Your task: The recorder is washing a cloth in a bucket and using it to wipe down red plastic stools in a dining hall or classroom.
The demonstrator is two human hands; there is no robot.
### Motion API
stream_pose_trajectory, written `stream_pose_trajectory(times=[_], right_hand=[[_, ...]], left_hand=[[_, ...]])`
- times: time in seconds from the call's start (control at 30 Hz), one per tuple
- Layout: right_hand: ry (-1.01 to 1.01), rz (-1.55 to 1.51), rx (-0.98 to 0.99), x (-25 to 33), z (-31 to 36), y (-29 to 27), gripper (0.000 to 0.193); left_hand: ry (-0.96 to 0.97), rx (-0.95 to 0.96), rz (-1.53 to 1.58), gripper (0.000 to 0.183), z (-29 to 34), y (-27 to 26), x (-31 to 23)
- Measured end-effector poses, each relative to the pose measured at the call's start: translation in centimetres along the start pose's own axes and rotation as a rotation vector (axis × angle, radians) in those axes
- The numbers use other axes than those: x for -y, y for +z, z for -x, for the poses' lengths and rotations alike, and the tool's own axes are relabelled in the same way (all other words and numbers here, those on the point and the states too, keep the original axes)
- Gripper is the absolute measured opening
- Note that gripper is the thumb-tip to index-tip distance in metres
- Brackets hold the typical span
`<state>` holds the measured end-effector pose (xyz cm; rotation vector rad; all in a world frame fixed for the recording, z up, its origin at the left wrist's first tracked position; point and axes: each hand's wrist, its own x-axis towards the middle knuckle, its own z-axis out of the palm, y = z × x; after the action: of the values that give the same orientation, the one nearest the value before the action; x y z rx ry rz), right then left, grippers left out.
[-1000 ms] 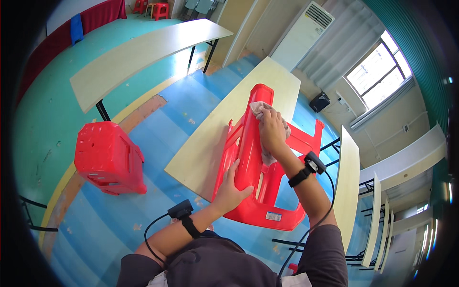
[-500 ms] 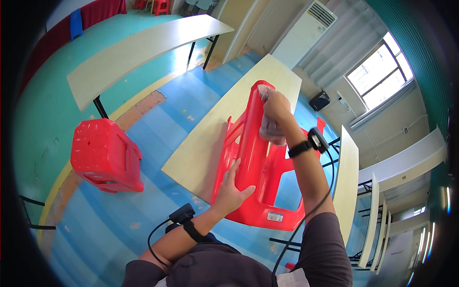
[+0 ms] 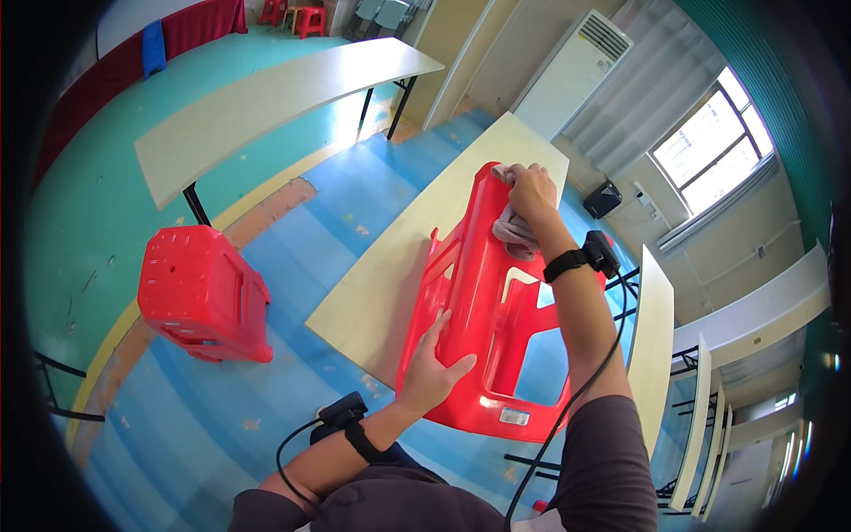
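Observation:
A red plastic stool (image 3: pixel 474 293) lies on its side on the pale table (image 3: pixel 372 284), its legs and openings turned toward the right. My left hand (image 3: pixel 430 377) grips the near left side of the stool, with thumb and index finger spread along the plastic; the other fingers are mostly hidden. At the far end, my right hand (image 3: pixel 532 191) is closed round a greyish-pink cloth (image 3: pixel 516 232) and presses it to the stool's upper edge. Part of the cloth hangs below the fingers against the red surface.
Another red stool (image 3: pixel 199 288) stands on the blue floor to the left. A long white table (image 3: pixel 292 102) is beyond it. More tables (image 3: pixel 654 328) line the right side. A black speaker (image 3: pixel 603 199) and a white air conditioner (image 3: pixel 576 71) are by the far wall.
The right hand and cloth have shifted slightly along the stool's far end, toward its right edge. My left hand keeps its place on the stool. The whole view has moved a little.

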<state>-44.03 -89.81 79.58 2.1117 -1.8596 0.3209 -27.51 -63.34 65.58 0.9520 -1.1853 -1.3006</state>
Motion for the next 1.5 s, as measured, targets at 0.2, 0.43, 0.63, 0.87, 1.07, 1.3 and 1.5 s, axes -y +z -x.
stream_pose_trajectory(times=[0.2, 0.43, 0.63, 0.87, 1.07, 1.3, 1.5], right_hand=[[0.05, 0.2, 0.06, 1.5, 0.8, -0.6, 0.021], [0.02, -0.147, 0.134, 0.8, 6.0, -1.3, 0.016], [-0.172, -0.176, 0.158, 7.1, 19.0, -5.3, 0.028], [-0.256, -0.065, -0.078, 1.1, 15.8, -2.7, 0.045], [-0.132, 0.245, 0.112, -5.9, 17.2, -5.8, 0.027], [0.006, -0.027, -0.262, -3.5, 14.0, -6.3, 0.025], [-0.271, -0.249, -0.093, 0.5, 11.1, -0.8, 0.021]], left_hand=[[-0.031, -0.036, 0.166, 0.076, -0.9, -0.2, -0.6], [-0.04, 0.022, 0.059, 0.077, -1.1, 0.3, 1.0], [0.028, -0.007, -0.064, 0.075, -1.0, -0.6, -0.8], [0.009, 0.052, 0.316, 0.072, -1.4, 0.4, 0.7], [0.0, 0.028, 0.274, 0.073, -1.3, -0.3, 0.2], [0.04, 0.041, 0.175, 0.074, -1.7, -0.3, 1.2], [-0.054, 0.017, 0.287, 0.073, -1.2, -0.4, -0.6]])
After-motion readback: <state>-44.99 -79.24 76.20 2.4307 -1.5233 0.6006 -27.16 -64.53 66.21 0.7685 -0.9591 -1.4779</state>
